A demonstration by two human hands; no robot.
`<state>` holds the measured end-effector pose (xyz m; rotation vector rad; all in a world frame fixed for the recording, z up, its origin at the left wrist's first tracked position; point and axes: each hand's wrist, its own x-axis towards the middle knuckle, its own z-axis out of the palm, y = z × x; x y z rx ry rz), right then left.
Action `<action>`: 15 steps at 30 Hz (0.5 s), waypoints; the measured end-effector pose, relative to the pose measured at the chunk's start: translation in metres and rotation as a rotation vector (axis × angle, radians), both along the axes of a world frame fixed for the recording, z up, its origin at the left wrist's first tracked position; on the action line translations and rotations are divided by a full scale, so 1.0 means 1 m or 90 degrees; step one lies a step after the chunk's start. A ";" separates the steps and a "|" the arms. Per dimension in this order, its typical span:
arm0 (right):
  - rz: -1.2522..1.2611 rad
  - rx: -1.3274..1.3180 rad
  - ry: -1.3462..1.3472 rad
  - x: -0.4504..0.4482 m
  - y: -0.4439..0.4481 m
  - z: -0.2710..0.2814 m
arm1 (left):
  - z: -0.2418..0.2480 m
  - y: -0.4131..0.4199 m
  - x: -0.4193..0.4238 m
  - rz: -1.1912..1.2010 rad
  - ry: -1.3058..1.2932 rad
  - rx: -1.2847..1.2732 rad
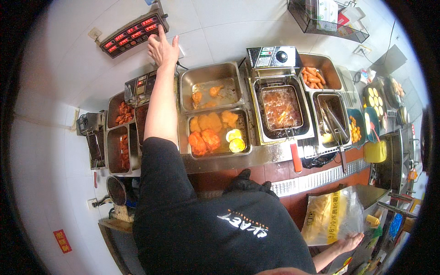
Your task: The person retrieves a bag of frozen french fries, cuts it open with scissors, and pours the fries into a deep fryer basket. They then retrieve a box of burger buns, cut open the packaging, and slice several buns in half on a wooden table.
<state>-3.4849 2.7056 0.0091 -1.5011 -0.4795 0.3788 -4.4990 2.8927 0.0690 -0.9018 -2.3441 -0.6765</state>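
Note:
My left hand [163, 51] reaches up to a wall-mounted digital timer panel [134, 32]; the extended index finger meets its right end, thumb out, nothing held. Low on the right, my right hand [348, 242] grips the edge of a clear plastic bag of pale frozen fries [321, 215] with a yellow printed band. Ahead of me, a wire fry basket [282, 108] with a red handle [295, 157] sits in bubbling oil in an electric fryer [256, 127]. Left of it, steel pans hold drumsticks [216, 91], breaded pieces [209, 122], reddish fried pieces [210, 138] and fried eggs [236, 140].
Right of the fryer are a pan of sausages [312, 78], a pan with metal tongs [333, 118] and a round griddle [375, 99]. Pans of dark red pieces [123, 112] stand left. A metal counter edge [220, 165] runs before me; a wire rack [330, 27] hangs above.

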 end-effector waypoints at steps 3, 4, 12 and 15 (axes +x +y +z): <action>-0.001 0.053 -0.026 -0.007 -0.009 -0.004 | 0.001 -0.003 -0.007 0.004 0.062 -0.016; 0.030 0.049 -0.045 -0.010 -0.012 -0.005 | 0.002 -0.005 -0.011 0.003 0.083 -0.027; 0.146 0.034 0.012 -0.007 -0.046 0.000 | 0.016 -0.021 -0.041 -0.077 0.106 -0.093; 0.122 0.038 0.056 -0.006 -0.053 -0.006 | 0.036 -0.026 -0.046 -0.063 0.124 -0.198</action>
